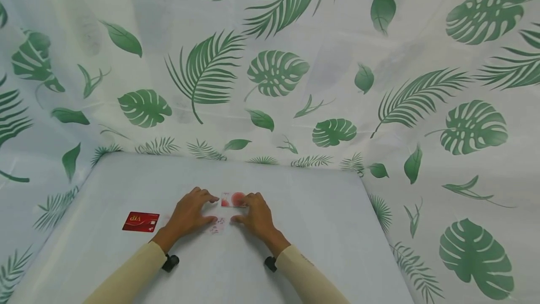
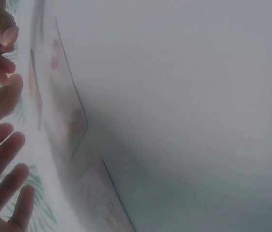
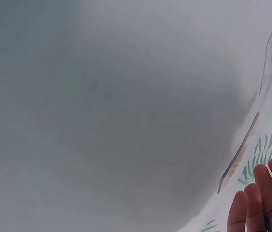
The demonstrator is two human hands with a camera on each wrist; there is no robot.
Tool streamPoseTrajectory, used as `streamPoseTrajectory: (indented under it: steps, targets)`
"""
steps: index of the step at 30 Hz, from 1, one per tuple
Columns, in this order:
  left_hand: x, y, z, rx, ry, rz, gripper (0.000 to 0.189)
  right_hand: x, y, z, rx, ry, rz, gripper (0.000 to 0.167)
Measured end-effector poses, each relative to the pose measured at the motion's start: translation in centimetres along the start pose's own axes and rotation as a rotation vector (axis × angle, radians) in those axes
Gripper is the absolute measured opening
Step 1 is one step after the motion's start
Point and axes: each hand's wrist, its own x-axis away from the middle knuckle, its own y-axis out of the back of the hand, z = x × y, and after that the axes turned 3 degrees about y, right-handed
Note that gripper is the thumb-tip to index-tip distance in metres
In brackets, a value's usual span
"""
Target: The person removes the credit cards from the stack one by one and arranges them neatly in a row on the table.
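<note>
A small pale card with a red circle (image 1: 228,200) lies flat between the hands in the head view. The fingertips of the right hand (image 1: 259,217) overlap its right end, and the thumb points left below it. A see-through card with pink print (image 1: 218,225) sits just nearer the body. The thumb of the left hand (image 1: 187,215) reaches its left edge, while the index fingertip is close to the red-circle card. In the left wrist view, the left fingers (image 2: 10,183) are spread, with a pink-printed see-through card (image 2: 65,92) beside them. Right fingers (image 3: 264,198) look fairly straight.
A red VIP card (image 1: 141,222) lies on the white table (image 1: 337,247), left of the left hand. Another see-through card (image 2: 104,198) shows low in the left wrist view. A leaf-patterned sheet (image 1: 270,121) rises behind and beside the table. Dark wrist cameras (image 1: 170,263) sit under both wrists.
</note>
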Motion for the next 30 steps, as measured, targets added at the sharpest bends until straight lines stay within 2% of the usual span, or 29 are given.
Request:
streamPoseTrajectory:
  steps: [11,16,23,30]
  targets:
    - [-2.1,-1.1,-0.5,-0.001,0.015,0.001,0.054,-1.0,0.5,-1.7,-0.002,-0.052,-0.023,0.052]
    - [-2.6,-1.5,-0.6,-0.008,0.019,-0.004,0.052,-1.5,0.7,-2.2,-0.019,-0.074,-0.016,0.05]
    - [-3.2,-1.6,-0.9,-0.021,0.056,0.023,0.054,-1.9,0.7,-2.6,-0.019,-0.1,0.0,0.05]
    - [-3.7,-2.1,-0.6,-0.022,0.046,0.009,0.054,-2.3,0.5,-3.0,-0.005,-0.095,0.019,0.049]
